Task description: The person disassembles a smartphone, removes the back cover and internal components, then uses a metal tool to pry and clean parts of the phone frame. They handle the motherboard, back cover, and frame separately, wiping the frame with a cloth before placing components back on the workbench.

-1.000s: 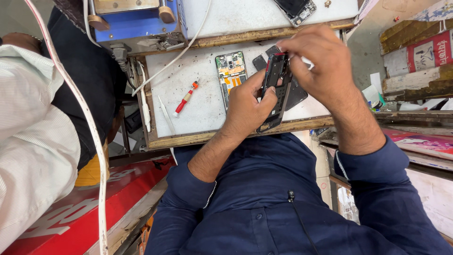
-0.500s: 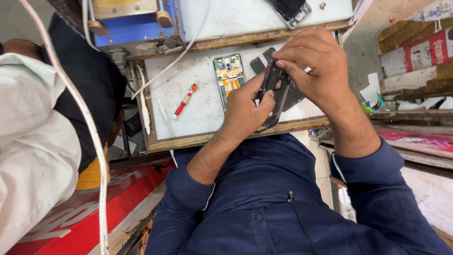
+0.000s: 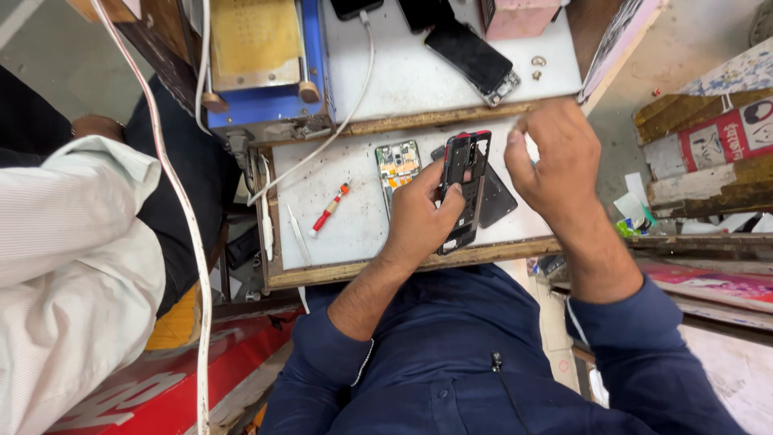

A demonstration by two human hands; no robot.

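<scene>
My left hand (image 3: pixel 419 217) grips a black phone frame with red edges (image 3: pixel 465 179), holding it upright over a white work board (image 3: pixel 354 201). My right hand (image 3: pixel 555 161) hovers just right of the frame's top. Its fingertips are pinched together and I see nothing in them. Under the frame lie an opened phone with an exposed circuit board (image 3: pixel 397 163) and a dark back cover (image 3: pixel 498 197). A red screwdriver (image 3: pixel 330 209) rests on the board to the left.
Metal tweezers (image 3: pixel 298 234) lie by the board's left edge. Behind it stand a blue machine (image 3: pixel 258 72), a white cable (image 3: pixel 350 97), a dark phone (image 3: pixel 475 58) and a pink box (image 3: pixel 519 16). A person in a white shirt (image 3: pixel 72 266) sits at left.
My right hand has come off the phone frame and moved to the right. My left hand alone now holds the frame, turned more upright. The camera has moved closer.
</scene>
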